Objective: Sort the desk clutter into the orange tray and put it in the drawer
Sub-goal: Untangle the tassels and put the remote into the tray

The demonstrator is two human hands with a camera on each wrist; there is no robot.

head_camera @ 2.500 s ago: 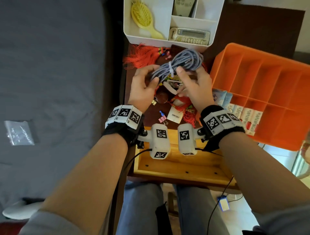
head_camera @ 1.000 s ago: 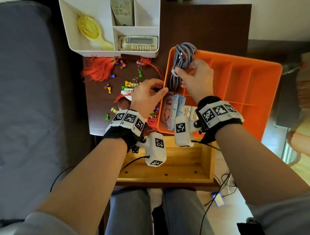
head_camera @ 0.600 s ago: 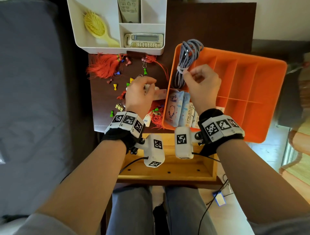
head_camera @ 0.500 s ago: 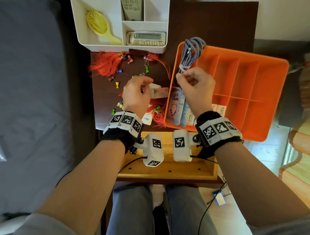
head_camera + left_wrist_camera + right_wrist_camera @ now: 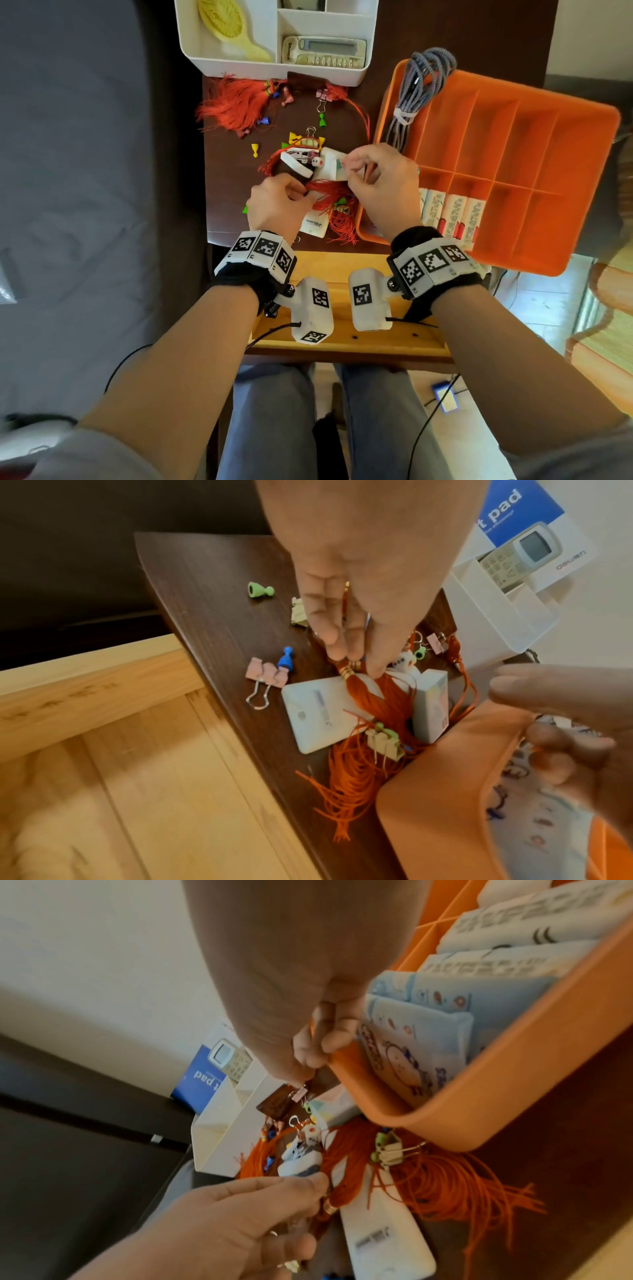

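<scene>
While our right hand (image 5: 380, 186) covers the tray corner, we can't tell what its curled fingers pinch: a pale box edge in the head view, something dark in the right wrist view. Left hand (image 5: 278, 205) pinches the gold-wrapped neck of the red tassel (image 5: 363, 723), just left of the right hand. Orange tray (image 5: 507, 164) sits right of both hands, cable bundle (image 5: 416, 92) in its far-left slot, packets (image 5: 455, 219) in the near slots; their print is blurred. Open drawer (image 5: 342, 342) lies below our wrists. Beyond the hands, "pad" reads on the blue box (image 5: 514, 509); the remote (image 5: 323, 51) label is unreadable.
</scene>
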